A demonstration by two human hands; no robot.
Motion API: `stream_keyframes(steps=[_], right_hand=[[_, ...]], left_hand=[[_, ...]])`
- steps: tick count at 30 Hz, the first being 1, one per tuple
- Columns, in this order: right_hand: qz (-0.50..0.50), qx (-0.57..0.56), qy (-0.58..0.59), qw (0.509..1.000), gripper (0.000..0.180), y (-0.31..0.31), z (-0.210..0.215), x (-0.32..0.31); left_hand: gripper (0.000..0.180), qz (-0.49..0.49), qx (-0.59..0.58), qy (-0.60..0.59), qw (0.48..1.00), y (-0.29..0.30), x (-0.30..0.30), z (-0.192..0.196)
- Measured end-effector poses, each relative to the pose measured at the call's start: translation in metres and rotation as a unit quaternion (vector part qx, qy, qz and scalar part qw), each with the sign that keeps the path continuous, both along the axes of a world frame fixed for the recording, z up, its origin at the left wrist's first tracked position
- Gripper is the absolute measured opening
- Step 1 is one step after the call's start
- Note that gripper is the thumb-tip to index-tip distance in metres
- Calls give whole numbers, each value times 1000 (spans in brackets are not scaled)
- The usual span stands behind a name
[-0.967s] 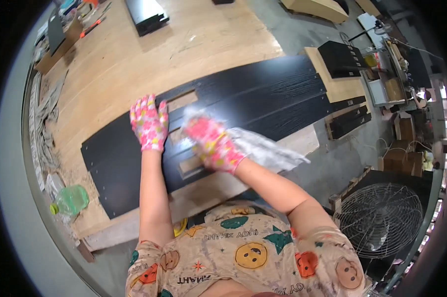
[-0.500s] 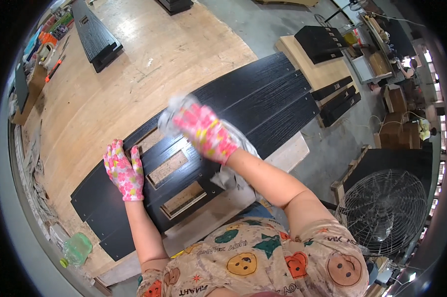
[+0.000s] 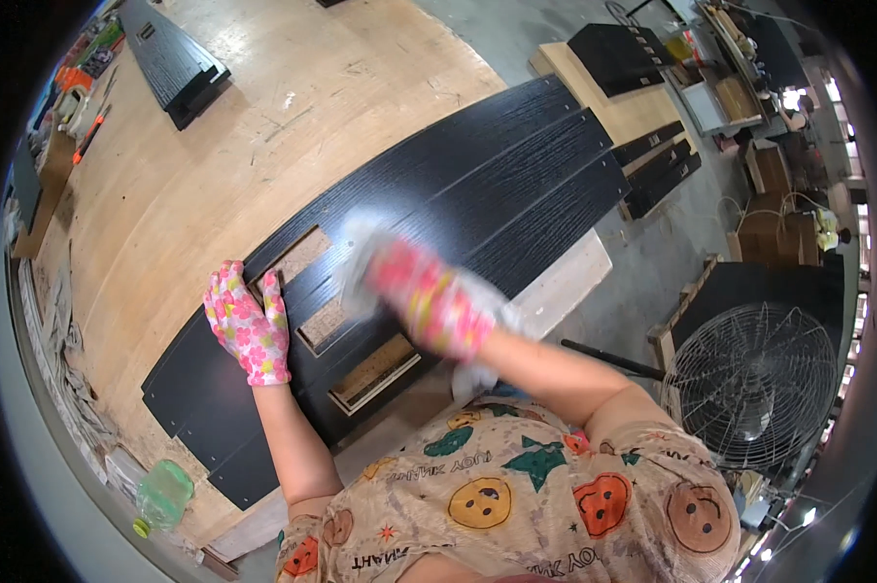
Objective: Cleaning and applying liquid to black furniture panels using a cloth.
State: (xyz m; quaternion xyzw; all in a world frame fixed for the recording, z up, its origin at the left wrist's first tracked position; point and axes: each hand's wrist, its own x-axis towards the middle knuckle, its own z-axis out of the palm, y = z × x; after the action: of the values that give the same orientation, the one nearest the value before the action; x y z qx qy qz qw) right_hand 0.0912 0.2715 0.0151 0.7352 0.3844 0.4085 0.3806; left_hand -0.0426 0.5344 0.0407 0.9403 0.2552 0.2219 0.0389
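Note:
Black wood-grain boards (image 3: 477, 209) lie side by side in front of me, with rectangular cutouts toward their left half. My left hand (image 3: 249, 325), in a pink flowered glove, rests on the boards beside the cutouts, its fingers stretched out and thumb apart. In a matching glove, my right hand (image 3: 429, 296) is closed on a greyish-white rag (image 3: 359, 277) over the middle of the boards. Motion blurs this hand and the rag. Part of the rag hangs down under my right wrist.
The boards lie on a wooden worktable (image 3: 186, 214). Another black piece (image 3: 171, 63) lies at its far left, and a green-tinted plastic bottle (image 3: 164, 496) at the near left. A caged fan (image 3: 754, 384) stands to the right. More black pieces (image 3: 621, 60) sit beyond the boards' right end.
My right hand has swept toward me and slightly right with the rag. My left hand stays in place on the boards. The whole view has shifted a little.

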Motion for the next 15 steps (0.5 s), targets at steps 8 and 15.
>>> stream_keyframes(steps=[8, 15], right_hand=[[-160, 538, 454, 692, 35, -113, -23, 70], [-56, 411, 473, 777, 47, -69, 16, 5]], left_hand=[[45, -11, -19, 14, 1000, 1, 3, -1], [45, -12, 2, 3, 1000, 3, -2, -4]])
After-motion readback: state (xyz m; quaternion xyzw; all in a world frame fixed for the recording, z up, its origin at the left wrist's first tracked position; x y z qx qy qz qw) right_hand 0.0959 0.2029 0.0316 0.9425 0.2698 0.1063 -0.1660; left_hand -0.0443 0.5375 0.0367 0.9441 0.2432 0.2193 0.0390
